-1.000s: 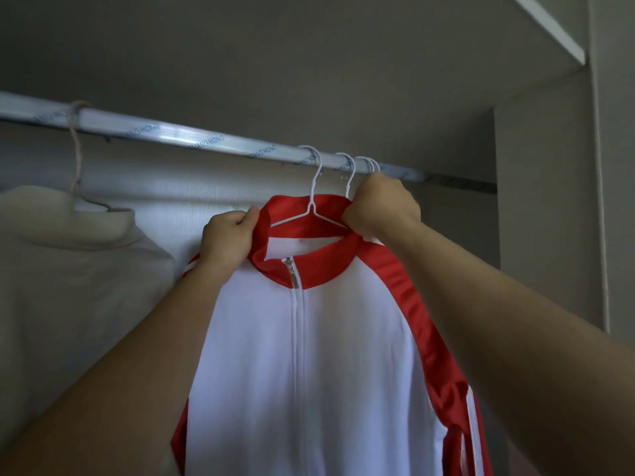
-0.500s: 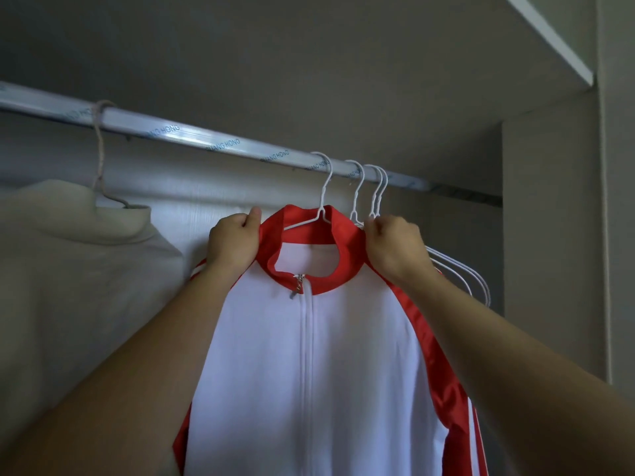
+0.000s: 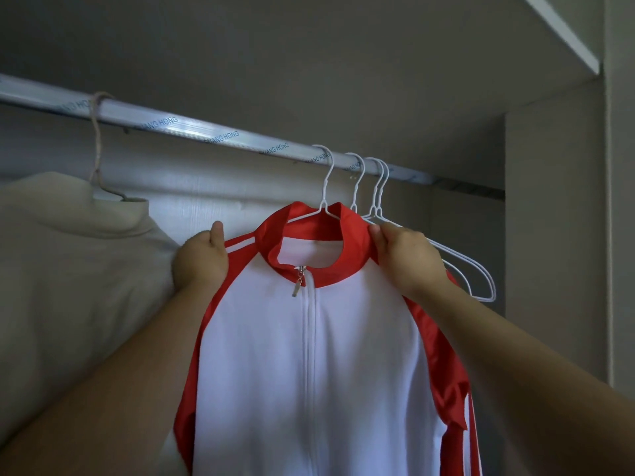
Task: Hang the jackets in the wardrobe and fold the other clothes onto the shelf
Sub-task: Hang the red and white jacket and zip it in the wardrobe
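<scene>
Far L: cream garment (image 3: 68,269) on its own hanger, hung on the rail (image 3: 206,130). Next, L hand (image 3: 201,259), just beside that garment. Its grip is clamped on the red L shoulder of the track jacket (image 3: 309,355), thumb up.

Jacket sits btwn both hands on a white wire hanger (image 3: 326,187) w/ hook over the rail, so I'd say it's hung already. Long axis vertical: collar up, hem out of view below. Zip front faces the person, zipped to the collar. Shoulder line runs L–R, grip to grip.

R hand (image 3: 409,259): grip pinched on collar edge at R shoulder. Both hands equally near, one per shoulder.

Spare hangers (image 3: 474,273) lie just behind R hand; touching or not, can't tell. Next prob.: straighten shoulders, let go, w/o R hand snagging the spares.
</scene>
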### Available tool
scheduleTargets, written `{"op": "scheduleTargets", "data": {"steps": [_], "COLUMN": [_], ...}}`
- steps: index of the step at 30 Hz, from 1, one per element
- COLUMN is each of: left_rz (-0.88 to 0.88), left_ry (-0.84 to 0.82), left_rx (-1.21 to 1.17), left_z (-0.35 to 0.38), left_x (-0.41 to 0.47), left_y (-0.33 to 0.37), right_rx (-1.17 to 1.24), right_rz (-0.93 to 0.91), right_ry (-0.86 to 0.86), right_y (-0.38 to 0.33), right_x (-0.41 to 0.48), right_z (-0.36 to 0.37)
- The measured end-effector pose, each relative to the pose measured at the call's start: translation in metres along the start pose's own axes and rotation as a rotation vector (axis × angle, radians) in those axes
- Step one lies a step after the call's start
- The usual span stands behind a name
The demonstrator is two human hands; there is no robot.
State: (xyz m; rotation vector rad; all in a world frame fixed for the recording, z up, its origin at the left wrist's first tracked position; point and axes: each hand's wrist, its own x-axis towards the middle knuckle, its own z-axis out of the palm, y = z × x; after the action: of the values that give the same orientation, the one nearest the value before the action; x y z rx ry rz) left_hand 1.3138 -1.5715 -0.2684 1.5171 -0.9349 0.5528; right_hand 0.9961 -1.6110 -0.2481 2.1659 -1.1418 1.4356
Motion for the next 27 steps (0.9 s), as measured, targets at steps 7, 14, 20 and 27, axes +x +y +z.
{"op": "scheduleTargets", "data": {"steps": [7,14,20,27], "left_rz": [0.126,0.089,-0.030,-0.074], "left_ry": [-0.087,-0.063,-0.040,-0.077], "left_rx": [0.094,0.021,-0.040,0.028], "left_z": [0.008,0.006,0.012,0.017], "left_x": [0.010,0.014,0.001,-0.009], "left_y": [0.037,0.017,0.007,0.010], "right_rx": [-0.003,-0.013,-0.075,-0.132], "right_rz": [0.025,0.041,0.068,0.029], "right_ry": [-0.044,-0.056,-0.011,-0.002], "right_y": [-0.004,0.024,0.022,0.007], "right_x": [0.000,-0.013,-0.007,0.005], "right_z": [0.006,-0.003,-0.006,-0.006]}}
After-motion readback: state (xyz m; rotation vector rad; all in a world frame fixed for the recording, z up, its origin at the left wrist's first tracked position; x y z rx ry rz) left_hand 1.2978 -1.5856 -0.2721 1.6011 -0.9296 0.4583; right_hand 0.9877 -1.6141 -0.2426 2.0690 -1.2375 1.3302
